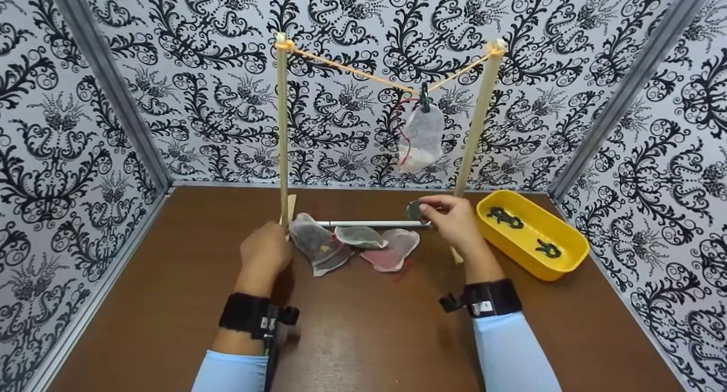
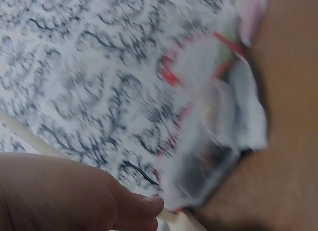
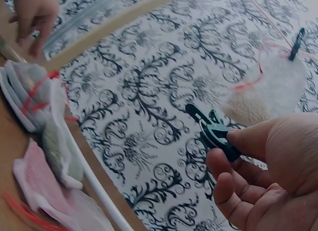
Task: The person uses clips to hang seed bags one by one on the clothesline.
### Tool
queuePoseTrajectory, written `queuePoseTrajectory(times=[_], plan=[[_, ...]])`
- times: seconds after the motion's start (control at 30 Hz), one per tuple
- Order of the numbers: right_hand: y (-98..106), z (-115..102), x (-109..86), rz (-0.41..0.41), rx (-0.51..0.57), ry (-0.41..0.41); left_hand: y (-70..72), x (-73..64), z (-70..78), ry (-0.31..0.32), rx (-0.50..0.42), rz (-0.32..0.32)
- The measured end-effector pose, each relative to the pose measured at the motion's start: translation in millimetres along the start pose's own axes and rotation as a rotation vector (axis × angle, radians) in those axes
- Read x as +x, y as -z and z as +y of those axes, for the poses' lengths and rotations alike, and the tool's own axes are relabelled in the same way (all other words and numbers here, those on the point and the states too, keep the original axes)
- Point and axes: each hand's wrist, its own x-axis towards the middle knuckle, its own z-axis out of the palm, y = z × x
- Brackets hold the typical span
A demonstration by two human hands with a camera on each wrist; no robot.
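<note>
Right grip (image 1: 455, 219) above table (image 1: 369, 329), apparently wooden

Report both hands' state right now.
Left hand: open, fingers relaxed near the left wooden post, holding nothing that shows.
Right hand: closed, pinching a dark green clip between thumb and fingers.

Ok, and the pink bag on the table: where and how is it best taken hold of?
Probably pinch the pale right end of the pink bag, coming from the right. It lies low, its pink filling toward the near left, and the green bag crowds its left side; the right looks free.
</note>
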Motion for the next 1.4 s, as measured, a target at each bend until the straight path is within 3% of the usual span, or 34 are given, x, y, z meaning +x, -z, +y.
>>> queuePoseTrajectory(times=[0.17,0.27,0.37,0.53,0.63,1.07,1.4], plan=[[-17.1,-9.4,-7.5,-0.060,-0.002,0.051,17.9,-14.0,23.8,-0.100,-0.035,0.096],[-27.4,-16.2,-14.4,-0.100,0.019,0.067,23.8,-26.0,42.6,-0.203,-0.038,0.163],[-37.6,-20.5,-20.8,-0.147,0.028,0.077,24.8,-35.8,60.8,-0.344,-0.058,0.221],[-48.3,-23.0,-27.7,-0.267,0.043,0.109,20.9,-47.3,84.0,-0.567,-0.114,0.238],[-47.6,-26.2,-31.3,-0.301,0.039,0.121,19.6,-52.6,92.8,-0.643,-0.143,0.220],[-48.4,-33.0,-34.5,-0.339,0.002,0.144,25.0,-57.7,96.5,-0.750,-0.164,0.226],[-48.4,-32.5,-35.6,-0.361,0.023,0.114,23.9,-58.1,100.5,-0.723,-0.119,0.247]])
